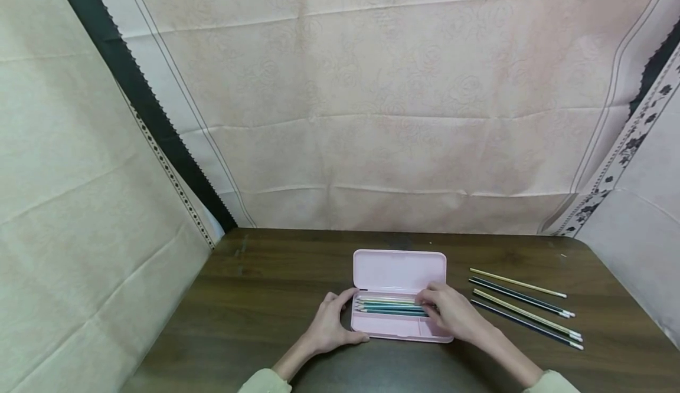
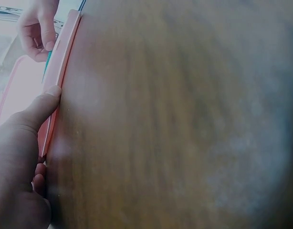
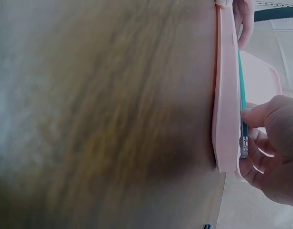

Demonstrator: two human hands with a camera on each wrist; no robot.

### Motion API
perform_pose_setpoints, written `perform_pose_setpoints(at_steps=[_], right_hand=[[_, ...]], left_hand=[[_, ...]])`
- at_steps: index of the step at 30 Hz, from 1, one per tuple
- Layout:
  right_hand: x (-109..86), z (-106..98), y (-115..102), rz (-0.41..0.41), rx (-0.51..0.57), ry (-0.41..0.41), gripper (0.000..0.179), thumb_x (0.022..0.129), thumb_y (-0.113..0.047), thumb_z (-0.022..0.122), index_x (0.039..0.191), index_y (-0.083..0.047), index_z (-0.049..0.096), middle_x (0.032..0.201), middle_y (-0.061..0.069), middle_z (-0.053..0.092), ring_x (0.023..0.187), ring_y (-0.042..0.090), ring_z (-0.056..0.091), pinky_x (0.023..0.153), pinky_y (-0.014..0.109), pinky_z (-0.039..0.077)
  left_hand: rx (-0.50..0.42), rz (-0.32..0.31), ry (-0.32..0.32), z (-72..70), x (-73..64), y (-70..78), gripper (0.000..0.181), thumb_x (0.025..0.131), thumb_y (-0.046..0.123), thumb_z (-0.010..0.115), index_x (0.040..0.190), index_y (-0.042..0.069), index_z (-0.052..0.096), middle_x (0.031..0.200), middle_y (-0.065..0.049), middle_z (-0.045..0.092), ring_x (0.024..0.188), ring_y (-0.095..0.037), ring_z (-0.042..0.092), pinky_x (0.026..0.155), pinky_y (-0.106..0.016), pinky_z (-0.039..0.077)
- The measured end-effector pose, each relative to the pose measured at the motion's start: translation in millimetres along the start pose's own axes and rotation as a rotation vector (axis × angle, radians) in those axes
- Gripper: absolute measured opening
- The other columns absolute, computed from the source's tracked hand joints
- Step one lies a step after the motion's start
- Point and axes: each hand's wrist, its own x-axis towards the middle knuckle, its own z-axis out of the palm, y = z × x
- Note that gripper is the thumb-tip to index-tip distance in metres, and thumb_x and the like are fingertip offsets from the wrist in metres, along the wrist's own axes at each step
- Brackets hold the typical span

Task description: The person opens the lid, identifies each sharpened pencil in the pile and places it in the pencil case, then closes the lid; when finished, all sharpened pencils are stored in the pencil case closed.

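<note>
A pink pencil case (image 1: 401,326) lies on the table with its lid (image 1: 399,269) raised at the back. Several green and light-coloured pencils (image 1: 388,307) lie side by side inside, points to the left. My left hand (image 1: 334,324) holds the case's left end, thumb on the front edge and fingers toward the back corner. Over the right end of the case, my right hand (image 1: 450,311) pinches a green pencil (image 3: 243,93) near its eraser end. That pencil lies along the case's front wall in the right wrist view. The fingers partly cover the pencils' right ends.
To the right of the case, several dark and yellowish pencils lie slanted on the brown table (image 1: 287,275), among them a yellow pencil (image 1: 517,282) at the back and a dark pencil (image 1: 526,324) in front. Pale cloth (image 1: 398,115) hangs behind and at both sides.
</note>
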Motion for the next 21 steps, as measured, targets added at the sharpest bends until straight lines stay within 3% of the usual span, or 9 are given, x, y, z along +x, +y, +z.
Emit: perform_pose_setpoints(at_steps=[14, 17, 21], right_hand=[[1.9, -4, -1, 0.039, 0.046, -0.032, 0.018, 0.081, 0.003, 0.076, 0.091, -0.012, 0.074, 0.084, -0.008, 0.056, 0.072, 0.005, 0.049, 0.064, 0.027, 0.048], [2.5, -10, 3, 0.019, 0.051, 0.048, 0.019, 0.08, 0.005, 0.076, 0.091, -0.01, 0.074, 0.084, -0.007, 0.057, 0.073, 0.006, 0.05, 0.063, 0.027, 0.048], [7.4, -22, 14, -0.004, 0.077, 0.256, 0.024, 0.077, 0.013, 0.074, 0.092, -0.006, 0.073, 0.084, -0.003, 0.06, 0.07, 0.006, 0.051, 0.059, 0.025, 0.046]], left_hand=[[-0.004, 0.005, 0.004, 0.0, 0.9, -0.5, 0.092, 0.066, 0.045, 0.093, 0.142, 0.014, 0.052, 0.103, -0.001, 0.05, 0.095, -0.017, 0.045, 0.075, -0.033, 0.043], [-0.003, 0.017, 0.008, 0.3, 0.3, -1.0, 0.091, 0.066, 0.044, 0.093, 0.142, 0.014, 0.053, 0.102, -0.001, 0.05, 0.095, -0.017, 0.045, 0.075, -0.032, 0.043], [-0.003, 0.028, 0.019, 1.1, -0.2, -2.2, 0.091, 0.065, 0.044, 0.093, 0.141, 0.014, 0.053, 0.102, 0.0, 0.05, 0.094, -0.016, 0.045, 0.075, -0.032, 0.043]])
